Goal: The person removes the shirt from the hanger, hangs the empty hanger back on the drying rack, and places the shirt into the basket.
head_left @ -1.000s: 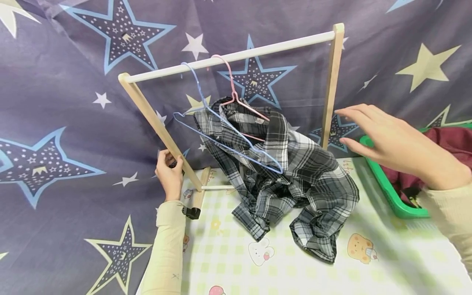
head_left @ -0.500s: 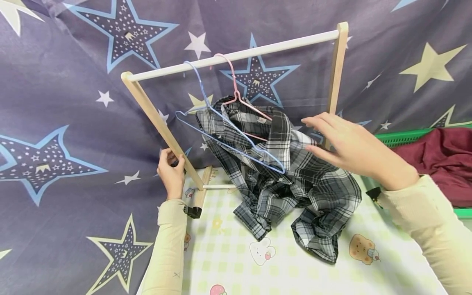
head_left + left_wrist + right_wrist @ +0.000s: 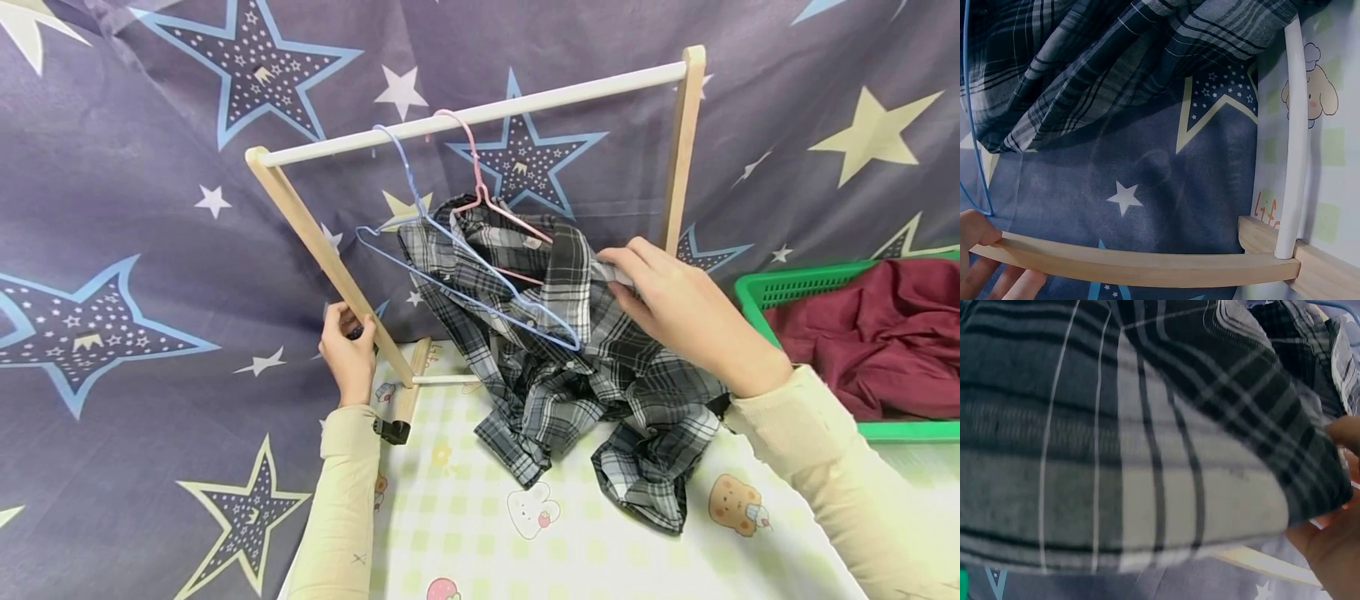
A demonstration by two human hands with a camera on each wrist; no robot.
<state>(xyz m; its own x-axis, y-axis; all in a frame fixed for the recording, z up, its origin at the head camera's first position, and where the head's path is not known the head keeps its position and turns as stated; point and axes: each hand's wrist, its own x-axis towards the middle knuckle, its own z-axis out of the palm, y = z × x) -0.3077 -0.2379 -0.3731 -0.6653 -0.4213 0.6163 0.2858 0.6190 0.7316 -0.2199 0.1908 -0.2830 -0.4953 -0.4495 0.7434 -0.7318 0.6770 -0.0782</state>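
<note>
A black, grey and white plaid shirt (image 3: pixel 540 408) hangs crookedly from a pink hanger (image 3: pixel 477 158), its sleeves trailing onto the table. My right hand (image 3: pixel 678 312) pinches the shirt's shoulder beside the collar; fingers and thumb also close on the plaid cloth (image 3: pixel 1166 456) in the right wrist view. In front of the shirt dangles a bare blue hanger (image 3: pixel 408 175). Both hangers hook over the white rail (image 3: pixel 570 93) of a small clothes rack. With my left hand (image 3: pixel 349 354) I hold the rack's left wooden post (image 3: pixel 307 233), thumb in front; that post (image 3: pixel 1147 265) crosses the left wrist view.
At the right stands a green basket (image 3: pixel 750 292) with maroon cloth (image 3: pixel 885 333) inside. A dark star-patterned curtain (image 3: pixel 150 275) hangs close behind the rack. Under everything lies a checked tablecloth (image 3: pixel 600 567) with cartoon prints.
My right hand has moved left from beside the basket to the shirt's shoulder and taken hold of it. The left hand keeps its hold on the post.
</note>
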